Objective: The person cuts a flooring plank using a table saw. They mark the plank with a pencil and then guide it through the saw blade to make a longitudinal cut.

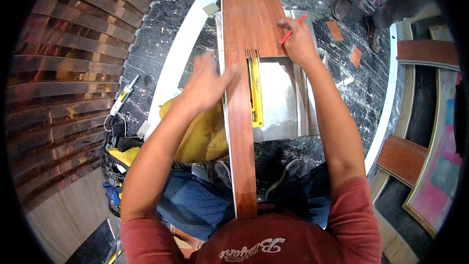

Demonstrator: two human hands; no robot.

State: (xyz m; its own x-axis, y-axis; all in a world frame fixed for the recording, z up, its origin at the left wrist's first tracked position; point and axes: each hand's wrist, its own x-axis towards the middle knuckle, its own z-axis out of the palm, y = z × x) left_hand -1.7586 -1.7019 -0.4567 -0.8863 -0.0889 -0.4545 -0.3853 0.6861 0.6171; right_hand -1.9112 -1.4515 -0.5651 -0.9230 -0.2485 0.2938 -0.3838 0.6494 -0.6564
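A long reddish-brown wood-look board (240, 132) runs away from me, narrow near my body and wider at the far end, with a step cut into its right side. My right hand (299, 44) is closed on a red pencil (288, 35), its fingers by the board's right edge just above the step. My left hand (207, 80) hovers at the board's left edge, thumb apart and pointing across it; its fingers are smeared by motion. Between the hands, a slim yellow tool (257, 93) with thin dark prongs at its far end lies along the narrow part's right edge.
A silvery sheet (279, 100) lies beneath the board. At left are a sealant tube (123, 97), a yellow bag-like item (202, 134) and a ribbed brown panel (73, 58). Small offcuts (334, 30) lie on the dark floor. Another person's legs (386, 10) stand far right.
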